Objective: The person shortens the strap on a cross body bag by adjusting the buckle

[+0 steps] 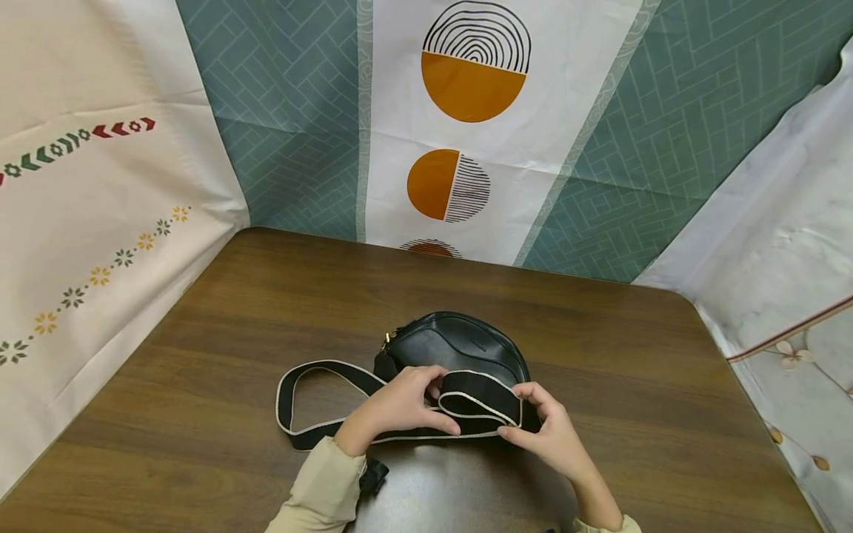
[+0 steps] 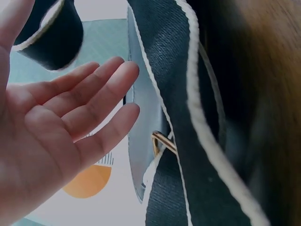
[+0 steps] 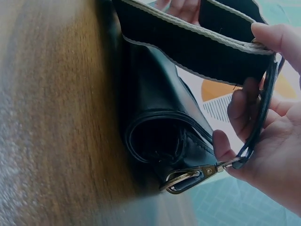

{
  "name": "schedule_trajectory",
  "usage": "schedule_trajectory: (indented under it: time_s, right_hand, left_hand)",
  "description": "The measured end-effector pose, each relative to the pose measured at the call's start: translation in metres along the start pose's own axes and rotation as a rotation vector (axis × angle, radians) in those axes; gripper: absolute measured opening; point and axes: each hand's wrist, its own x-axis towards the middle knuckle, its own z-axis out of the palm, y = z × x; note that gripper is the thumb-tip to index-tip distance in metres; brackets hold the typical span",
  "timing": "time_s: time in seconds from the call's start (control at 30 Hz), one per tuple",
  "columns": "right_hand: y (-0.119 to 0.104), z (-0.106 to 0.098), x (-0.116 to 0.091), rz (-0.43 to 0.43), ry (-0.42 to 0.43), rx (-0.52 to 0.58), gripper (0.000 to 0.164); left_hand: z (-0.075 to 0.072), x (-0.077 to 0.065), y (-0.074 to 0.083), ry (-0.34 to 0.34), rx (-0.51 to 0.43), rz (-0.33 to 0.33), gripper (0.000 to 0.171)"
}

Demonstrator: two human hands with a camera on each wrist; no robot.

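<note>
A black leather handbag [image 1: 453, 340] lies on the wooden table, its wide black strap [image 1: 286, 400] edged with cream trim. My right hand [image 1: 549, 428] pinches the strap's folded end between thumb and fingers at the bag's right front. From that end a leather tab runs down to a gold clasp [image 3: 190, 181], below the fingers in the right wrist view. My left hand [image 1: 405, 403] is beside the small strap loop in front of the bag, palm turned toward it. Its fingers [image 2: 101, 96] are loosely extended and hold nothing. The strap's left part lies in a long loop on the table.
The brown wooden table [image 1: 200, 414] reaches out on all sides of the bag. Patterned cloth [image 1: 293, 111] hangs behind it, with a cream cloth [image 1: 100, 222] at left and a white cloth [image 1: 786, 244] at right.
</note>
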Motion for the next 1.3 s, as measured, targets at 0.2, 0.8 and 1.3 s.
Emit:
schedule_trajectory:
  time_s: [0.2,0.8,1.3]
  right_hand:
    - [0.0000,-0.0003,0.0001,0.041,0.026,-0.011,0.042]
    - [0.0011,-0.0032,0.0009,0.051,0.058,0.044,0.038]
    - [0.0004,-0.0016,-0.0014,0.099,0.087,0.062,0.034]
  left_hand:
    - [-0.0001,-0.0029,-0.0027,-0.062,0.021,-0.035,0.057]
    - [-0.0012,-0.0063,-0.0071,-0.131,0.059,0.018,0.036]
    - [0.0039,-0.0042,-0.0095,-0.090,0.113,0.066,0.027]
